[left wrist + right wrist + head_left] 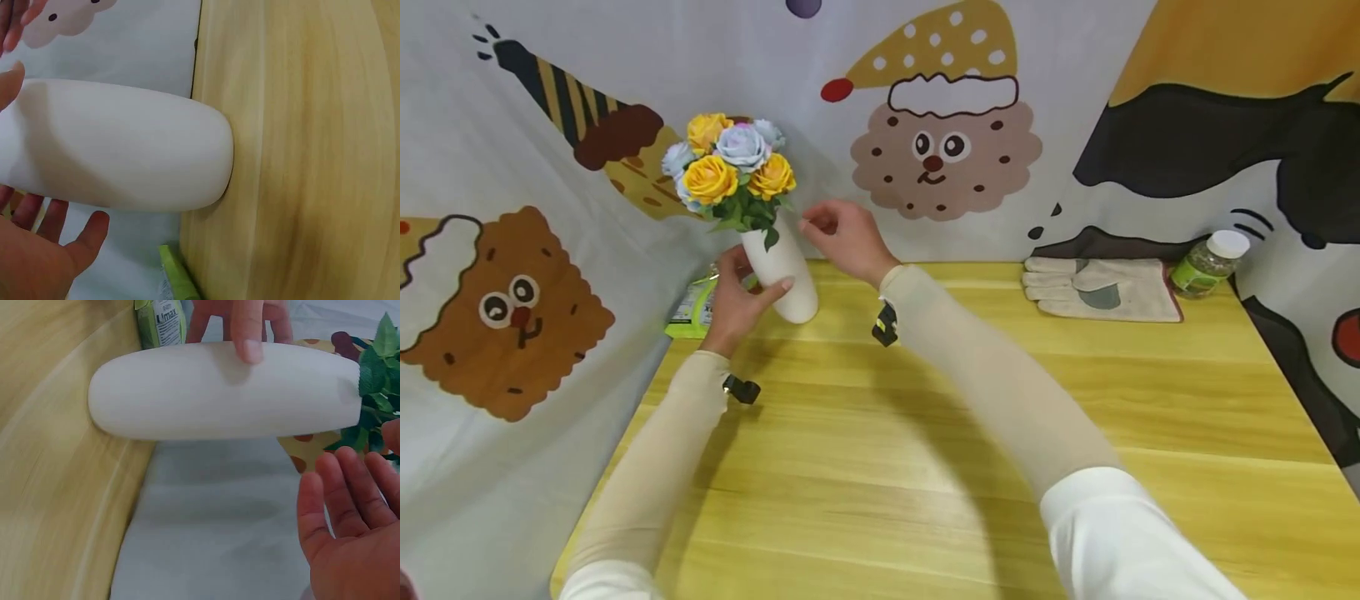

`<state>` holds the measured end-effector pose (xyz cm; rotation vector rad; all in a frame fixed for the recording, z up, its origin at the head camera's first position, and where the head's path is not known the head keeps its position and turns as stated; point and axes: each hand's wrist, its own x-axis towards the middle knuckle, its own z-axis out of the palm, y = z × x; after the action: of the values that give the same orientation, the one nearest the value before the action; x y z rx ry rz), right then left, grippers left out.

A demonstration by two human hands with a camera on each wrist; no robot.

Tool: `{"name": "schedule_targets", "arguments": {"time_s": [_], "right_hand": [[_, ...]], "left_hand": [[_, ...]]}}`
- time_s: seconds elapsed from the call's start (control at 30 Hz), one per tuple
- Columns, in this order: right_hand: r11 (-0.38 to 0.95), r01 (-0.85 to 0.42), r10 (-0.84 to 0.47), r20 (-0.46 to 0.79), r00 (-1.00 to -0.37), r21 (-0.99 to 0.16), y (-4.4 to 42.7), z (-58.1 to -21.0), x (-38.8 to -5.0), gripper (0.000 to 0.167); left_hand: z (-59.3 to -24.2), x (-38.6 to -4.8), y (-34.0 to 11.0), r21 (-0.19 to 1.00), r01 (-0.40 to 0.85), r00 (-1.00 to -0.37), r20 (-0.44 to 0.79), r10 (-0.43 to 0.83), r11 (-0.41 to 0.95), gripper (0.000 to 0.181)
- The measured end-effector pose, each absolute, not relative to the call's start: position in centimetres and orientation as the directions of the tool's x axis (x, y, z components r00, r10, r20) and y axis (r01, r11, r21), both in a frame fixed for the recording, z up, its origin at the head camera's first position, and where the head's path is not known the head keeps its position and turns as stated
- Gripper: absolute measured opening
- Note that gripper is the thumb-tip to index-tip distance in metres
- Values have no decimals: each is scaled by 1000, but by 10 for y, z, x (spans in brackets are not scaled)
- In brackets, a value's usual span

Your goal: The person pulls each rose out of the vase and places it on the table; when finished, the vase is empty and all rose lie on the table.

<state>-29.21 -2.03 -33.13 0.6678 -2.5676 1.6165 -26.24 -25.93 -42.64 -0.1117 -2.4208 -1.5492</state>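
Observation:
A white vase [781, 271] stands on the table's back left part, holding a bouquet of yellow and pale blue flowers [730, 167] with green leaves [375, 375]. My left hand [737, 296] holds the vase around its middle. Its thumb lies across the front, seen in the right wrist view, and its other fingers pass partly hidden behind. To the right of the vase's mouth, my right hand [850, 237] is raised near the leaves, its fingers loosely bent with nothing between them. In the right wrist view a gap separates this hand [356, 531] from the vase.
A bright green packet [688, 312] lies behind my left hand at the table's left edge. At the back right are a whitish work glove [1105, 287] and a jar with a white lid [1210, 262]. A cartoon-printed cloth [812, 150] hangs behind the wooden table [850, 450].

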Motion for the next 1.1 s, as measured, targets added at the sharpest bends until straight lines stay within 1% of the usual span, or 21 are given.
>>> {"name": "schedule_targets", "arguments": {"time_s": [0.27, 0.37, 0.7, 1.0, 1.1], "right_hand": [[341, -337, -299, 239, -924, -877, -48, -324, -301, 33], [345, -340, -301, 240, -923, -875, -54, -320, -300, 27], [368, -313, -275, 219, -936, -875, -60, -313, -302, 21], [319, -313, -243, 242, -939, -894, -59, -303, -302, 28], [269, -316, -216, 263, -940, -910, -59, -297, -299, 30]], "left_hand": [[-431, -269, -256, 901, 222, -955, 277, -101, 373, 89], [-432, -270, -256, 905, 226, -956, 278, -98, 360, 90], [-429, -274, -256, 904, 222, -958, 272, -90, 367, 90], [-430, -273, -257, 912, 207, -962, 256, -98, 354, 89], [-432, -270, -259, 912, 199, -964, 248, -96, 358, 89]]}}
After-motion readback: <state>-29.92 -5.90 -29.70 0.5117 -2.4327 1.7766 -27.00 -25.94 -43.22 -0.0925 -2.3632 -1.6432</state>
